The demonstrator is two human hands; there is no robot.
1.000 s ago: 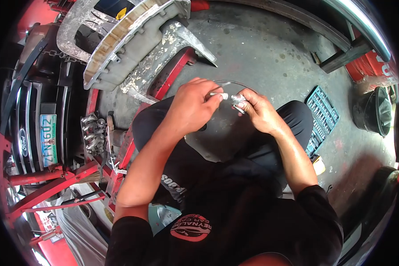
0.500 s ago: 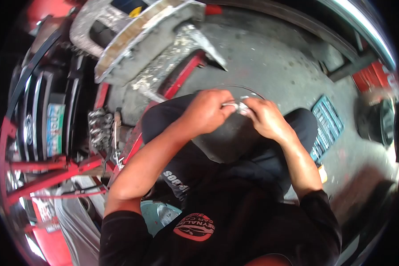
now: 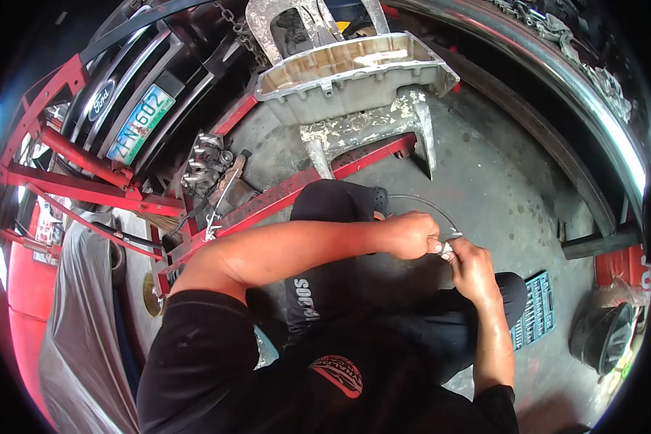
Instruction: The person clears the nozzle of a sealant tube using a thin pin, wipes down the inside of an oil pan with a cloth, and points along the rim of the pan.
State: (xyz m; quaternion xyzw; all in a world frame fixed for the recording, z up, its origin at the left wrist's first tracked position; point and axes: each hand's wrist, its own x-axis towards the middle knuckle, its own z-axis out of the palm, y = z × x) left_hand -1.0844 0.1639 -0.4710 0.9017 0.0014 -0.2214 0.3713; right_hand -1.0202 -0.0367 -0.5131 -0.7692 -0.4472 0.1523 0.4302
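My left hand (image 3: 412,236) is closed on a thin metal piece whose end points at my right hand. Closed as well, my right hand (image 3: 474,269) grips a small silvery-white fitting (image 3: 447,251), and the two hands almost touch above my knees. A thin dark cable (image 3: 430,202) curves behind them and reaches the small fitting area near my right fingers. The fingers hide most of both held pieces, so their exact shape and whether they are joined cannot be made out.
A large metal pan (image 3: 354,72) rests on a worn, paint-flecked chair (image 3: 369,130). Red metal stand bars (image 3: 289,189) run at the left, by greasy engine parts (image 3: 208,165). A blue socket set (image 3: 535,311) and a black bucket (image 3: 602,336) are at the right.
The view has turned, so the surroundings sit differently. My hands, apart one second ago, have come together at the fitting and now appear farther right and lower.
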